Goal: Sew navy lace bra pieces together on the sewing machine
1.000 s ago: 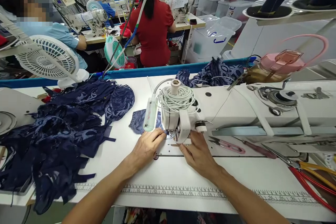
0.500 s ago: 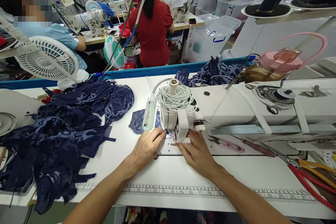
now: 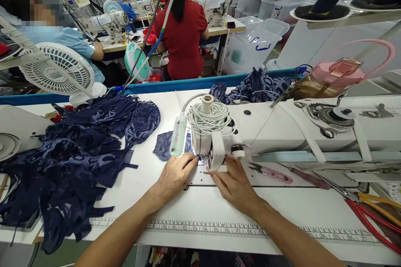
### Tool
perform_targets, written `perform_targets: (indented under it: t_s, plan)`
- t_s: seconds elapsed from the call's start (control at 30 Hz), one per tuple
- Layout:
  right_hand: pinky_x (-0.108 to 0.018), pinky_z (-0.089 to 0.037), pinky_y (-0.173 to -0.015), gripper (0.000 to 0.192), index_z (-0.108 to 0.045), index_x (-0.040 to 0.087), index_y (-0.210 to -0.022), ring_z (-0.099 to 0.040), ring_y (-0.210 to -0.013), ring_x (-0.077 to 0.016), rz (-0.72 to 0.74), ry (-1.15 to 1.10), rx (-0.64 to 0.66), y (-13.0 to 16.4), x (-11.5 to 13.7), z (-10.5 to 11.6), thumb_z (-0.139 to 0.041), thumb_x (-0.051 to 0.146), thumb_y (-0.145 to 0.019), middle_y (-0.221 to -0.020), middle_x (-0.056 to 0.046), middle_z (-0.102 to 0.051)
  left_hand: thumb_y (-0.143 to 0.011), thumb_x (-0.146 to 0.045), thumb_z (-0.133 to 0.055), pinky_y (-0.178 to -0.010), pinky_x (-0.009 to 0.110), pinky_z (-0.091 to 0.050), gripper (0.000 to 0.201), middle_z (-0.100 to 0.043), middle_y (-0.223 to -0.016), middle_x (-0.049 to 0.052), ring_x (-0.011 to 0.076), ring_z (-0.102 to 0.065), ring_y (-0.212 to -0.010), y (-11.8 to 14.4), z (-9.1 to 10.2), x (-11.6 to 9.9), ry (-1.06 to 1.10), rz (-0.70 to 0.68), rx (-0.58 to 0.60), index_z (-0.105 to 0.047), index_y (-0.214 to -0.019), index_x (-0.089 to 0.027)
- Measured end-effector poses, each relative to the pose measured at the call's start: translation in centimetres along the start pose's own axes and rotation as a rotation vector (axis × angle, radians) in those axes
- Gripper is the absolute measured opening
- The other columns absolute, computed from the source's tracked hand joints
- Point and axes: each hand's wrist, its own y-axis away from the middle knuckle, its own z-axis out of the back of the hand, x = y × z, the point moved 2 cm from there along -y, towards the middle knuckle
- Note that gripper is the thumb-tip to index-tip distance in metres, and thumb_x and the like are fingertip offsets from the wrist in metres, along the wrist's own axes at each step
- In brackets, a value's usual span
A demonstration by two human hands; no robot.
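My left hand (image 3: 178, 172) rests on the sewing machine bed just left of the needle area, its fingers pressed together at the edge of a navy lace fabric piece (image 3: 163, 145). That piece lies flat behind my fingers, partly covered by a small lamp (image 3: 178, 137). My right hand (image 3: 234, 181) is closed at the right of the presser area, thumb and fingers reaching beneath the head of the white sewing machine (image 3: 216, 152). What its fingertips grip is hidden by the machine head. A coil of pale cord (image 3: 209, 119) sits on top of the head.
Navy lace garments (image 3: 78, 146) are heaped at the left, with more navy lace (image 3: 253, 85) behind the machine. Pink thread snips (image 3: 272, 173), an awl-like tool (image 3: 308, 177) and scissors (image 3: 369, 212) lie at the right. A ruler strip (image 3: 203, 228) runs along the front edge. Co-workers sit ahead.
Both hands and the lace piece stay almost in place. The whole view has shifted very slightly.
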Motion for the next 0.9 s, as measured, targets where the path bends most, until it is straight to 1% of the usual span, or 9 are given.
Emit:
perform_targets:
  t_s: [0.1,0.2,0.3,0.37,0.5,0.6,0.7,0.8,0.9]
  plan:
    - [-0.042,-0.042,-0.084,0.019,-0.067,0.020,-0.090,-0.055,-0.084,-0.0194,0.002,0.011,-0.007,-0.1,0.1,0.1,-0.050,0.015,-0.094,-0.087,-0.006,-0.060,-0.073,0.004,-0.040,-0.076,0.038,-0.050,0.050,-0.063,-0.102,0.012,0.0246,-0.059,-0.094,-0.1,0.1,0.1,0.018,0.017,0.018,-0.056,-0.116,-0.016]
    - [-0.041,-0.043,-0.082,0.021,-0.067,0.021,-0.088,-0.054,-0.081,-0.0187,0.006,0.030,-0.015,-0.3,0.2,0.1,-0.048,0.017,-0.095,-0.084,-0.005,-0.059,-0.080,0.000,-0.041,-0.071,0.034,-0.049,0.040,-0.062,-0.098,0.012,0.0234,-0.058,-0.089,-0.2,0.2,0.2,0.031,0.047,0.024,-0.057,-0.113,-0.015]
    - [-0.039,-0.043,-0.082,0.023,-0.067,0.021,-0.086,-0.054,-0.078,-0.0178,0.001,0.027,-0.019,-0.5,0.2,0.1,-0.047,0.019,-0.096,-0.080,-0.004,-0.057,-0.088,-0.006,-0.043,-0.073,0.033,-0.048,0.028,-0.062,-0.097,0.010,0.0218,-0.057,-0.088,-0.4,0.5,0.2,0.021,0.085,0.009,-0.058,-0.109,-0.016]
    - [-0.037,-0.044,-0.080,0.025,-0.067,0.021,-0.086,-0.055,-0.079,-0.0176,0.002,0.022,-0.038,-0.5,0.1,0.1,-0.045,0.019,-0.097,-0.078,-0.004,-0.055,-0.091,-0.008,-0.043,-0.075,0.033,-0.048,0.025,-0.062,-0.099,0.010,0.0214,-0.057,-0.089,-0.2,1.0,0.0,0.016,0.113,0.025,-0.059,-0.108,-0.016]
    - [-0.036,-0.043,-0.078,0.023,-0.065,0.020,-0.091,-0.054,-0.079,-0.0181,0.007,0.049,-0.040,-0.3,0.1,-0.1,-0.044,0.021,-0.098,-0.080,-0.005,-0.056,-0.094,-0.013,-0.047,-0.079,0.034,-0.047,0.020,-0.062,-0.101,0.007,0.0205,-0.056,-0.091,1.1,2.3,-0.5,0.044,0.173,0.080,-0.059,-0.109,-0.017]
    - [-0.037,-0.043,-0.079,0.019,-0.064,0.019,-0.095,-0.054,-0.078,-0.0181,0.024,0.052,-0.001,-0.2,0.1,-0.3,-0.045,0.021,-0.098,-0.082,-0.005,-0.059,-0.094,-0.017,-0.051,-0.078,0.034,-0.046,0.013,-0.061,-0.096,0.006,0.0199,-0.056,-0.089,2.4,2.7,-1.1,0.044,0.237,0.062,-0.060,-0.103,-0.018]
    - [-0.036,-0.043,-0.079,0.018,-0.063,0.020,-0.097,-0.055,-0.076,-0.0175,0.045,0.038,0.005,-0.1,0.1,-0.5,-0.045,0.021,-0.098,-0.083,-0.005,-0.061,-0.095,-0.017,-0.045,-0.078,0.034,-0.045,0.014,-0.060,-0.093,0.007,0.0203,-0.054,-0.087,3.2,2.5,-1.7,0.056,0.321,0.012,-0.060,-0.097,-0.017]
    - [-0.036,-0.044,-0.078,0.018,-0.062,0.020,-0.096,-0.056,-0.073,-0.0167,0.045,0.012,0.010,-0.1,0.5,-0.3,-0.045,0.020,-0.098,-0.082,-0.004,-0.063,-0.097,-0.018,-0.039,-0.077,0.036,-0.044,0.020,-0.059,-0.090,0.007,0.0210,-0.052,-0.084,3.2,2.3,-2.1,0.116,0.404,-0.015,-0.057,-0.091,-0.016]
    - [-0.034,-0.047,-0.076,0.017,-0.061,0.022,-0.100,-0.060,-0.079,-0.0174,0.017,-0.084,0.081,-0.4,1.6,0.3,-0.045,0.020,-0.097,-0.088,-0.004,-0.065,-0.097,-0.019,-0.035,-0.073,0.032,-0.044,0.021,-0.059,-0.084,0.004,0.0185,-0.054,-0.079,2.9,2.8,-2.6,0.196,0.439,-0.020,-0.054,-0.091,-0.017]
